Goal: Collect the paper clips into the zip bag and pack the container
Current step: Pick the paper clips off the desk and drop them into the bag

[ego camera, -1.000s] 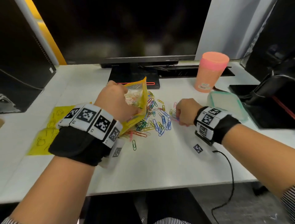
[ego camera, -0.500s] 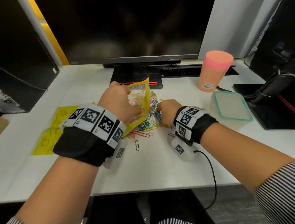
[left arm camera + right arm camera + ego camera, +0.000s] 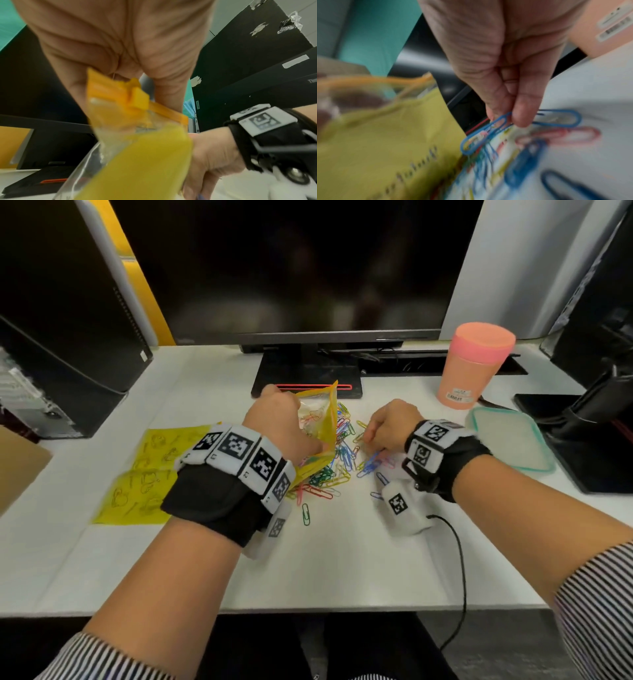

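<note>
Left hand [image 3: 281, 426] gripping the zip bag [image 3: 318, 419] near its top, keeping it upright with the mouth up and just beside the clips [image 3: 337, 470], probably so each pick needs only a short carry. Slider [image 3: 137, 98] parked at 1 end of the track, leaving the mouth free; a few clips visible through the clear panel.

Right hand [image 3: 390, 428] down on the pile, fingertips [image 3: 520, 116] pinching 2 blue clips [image 3: 488, 134], 1 still half on the desk [image 3: 342, 570]. Most clips loose beside the bag, so collecting looks well short of done.

Container [image 3: 510, 445] at the right, well apart, likely for packing later; open or lidded, cannot tell.
</note>
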